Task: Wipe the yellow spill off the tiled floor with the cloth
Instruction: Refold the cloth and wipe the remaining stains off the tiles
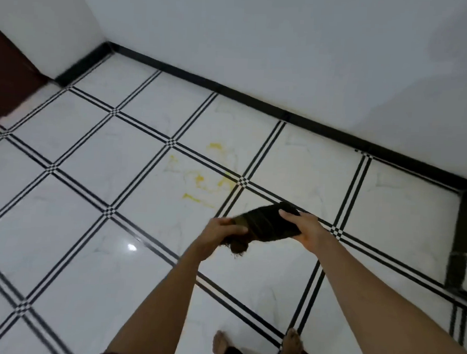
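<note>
A dark brown cloth [262, 224] is stretched between both hands, held in the air above the floor. My left hand [218, 234] grips its lower left end, where a bunched, frayed part hangs down. My right hand [305, 229] clasps the upper right end. The yellow spill [202, 179] lies on the white tiled floor [88, 250] as thin smears and several small blotches, just beyond and left of the cloth, spread over two tiles near a grout crossing.
A white wall with a black skirting board [258, 99] runs behind the spill and turns a corner at right [463, 216]. A dark brown door [7, 83] stands at far left. My bare feet [291, 342] are at the bottom.
</note>
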